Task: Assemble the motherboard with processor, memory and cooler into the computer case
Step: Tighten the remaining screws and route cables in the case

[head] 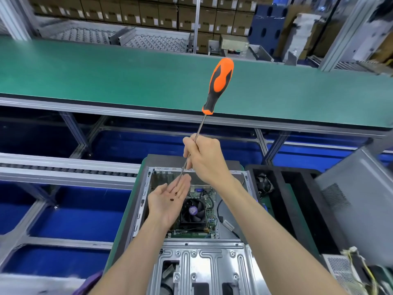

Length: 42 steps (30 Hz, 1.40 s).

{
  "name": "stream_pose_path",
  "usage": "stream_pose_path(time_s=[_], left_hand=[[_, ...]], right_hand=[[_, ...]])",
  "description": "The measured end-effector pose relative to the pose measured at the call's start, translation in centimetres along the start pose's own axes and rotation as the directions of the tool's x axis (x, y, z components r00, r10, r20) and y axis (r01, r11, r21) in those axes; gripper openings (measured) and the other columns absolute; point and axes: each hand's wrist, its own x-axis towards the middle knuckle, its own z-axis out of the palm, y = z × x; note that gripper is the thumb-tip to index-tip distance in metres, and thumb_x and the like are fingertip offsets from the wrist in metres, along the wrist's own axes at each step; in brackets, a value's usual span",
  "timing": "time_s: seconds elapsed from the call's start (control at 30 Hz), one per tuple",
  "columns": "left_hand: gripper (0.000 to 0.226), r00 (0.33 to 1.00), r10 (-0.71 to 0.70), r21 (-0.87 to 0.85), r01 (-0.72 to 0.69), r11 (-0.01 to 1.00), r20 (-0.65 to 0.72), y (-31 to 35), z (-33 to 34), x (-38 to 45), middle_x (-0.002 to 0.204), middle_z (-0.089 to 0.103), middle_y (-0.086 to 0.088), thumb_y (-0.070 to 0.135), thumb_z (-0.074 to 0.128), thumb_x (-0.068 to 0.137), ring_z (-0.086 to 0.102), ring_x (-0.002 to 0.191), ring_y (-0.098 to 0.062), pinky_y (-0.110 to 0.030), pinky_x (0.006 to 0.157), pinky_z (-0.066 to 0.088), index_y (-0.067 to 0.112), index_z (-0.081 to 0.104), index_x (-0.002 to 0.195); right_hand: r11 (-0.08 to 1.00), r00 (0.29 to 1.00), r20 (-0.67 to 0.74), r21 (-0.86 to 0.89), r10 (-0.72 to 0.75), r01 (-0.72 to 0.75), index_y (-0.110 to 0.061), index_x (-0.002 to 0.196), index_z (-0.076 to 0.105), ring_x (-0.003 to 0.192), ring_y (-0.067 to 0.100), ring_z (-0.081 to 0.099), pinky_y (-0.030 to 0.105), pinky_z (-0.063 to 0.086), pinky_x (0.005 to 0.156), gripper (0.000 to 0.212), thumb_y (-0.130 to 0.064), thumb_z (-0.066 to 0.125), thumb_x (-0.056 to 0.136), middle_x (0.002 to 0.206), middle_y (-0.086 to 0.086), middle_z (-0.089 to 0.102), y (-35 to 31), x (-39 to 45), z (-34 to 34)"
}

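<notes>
An open silver computer case (197, 258) lies in front of me, with a green motherboard (209, 209) inside it. A black cooler fan (192, 210) sits on the board. My left hand (168, 199) hovers palm up over the case with two small dark screws (173, 198) lying on it. My right hand (205, 158) grips the metal shaft of an orange and black screwdriver (219, 86). The handle points up and away, and the tip reaches down to my left fingers.
A green conveyor belt (127, 77) runs across behind the case. A black tray (282, 199) with a small fan stands to the right, beside a grey case panel (357, 201). Blue bins (70, 211) in an aluminium frame lie to the left. Cardboard boxes line the back.
</notes>
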Motion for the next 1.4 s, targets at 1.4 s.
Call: stream_pose_path(time_s=[1.4], left_hand=[[0.047,0.997,0.055,-0.014,-0.055,0.998,-0.052,0.3,0.5,-0.8,0.129,0.059,-0.032,0.004,0.037,0.087,0.062,0.116,-0.044,-0.05,0.085,0.058,-0.02,0.055,0.124]], right_hand=[[0.998,0.999,0.03,0.065,-0.01,0.008,-0.003,0.063,0.058,0.051,0.02,0.057,0.04,0.051,0.067,0.043,-0.016,0.049,0.103,0.048,-0.002,0.056,0.5,-1.3,1.2]])
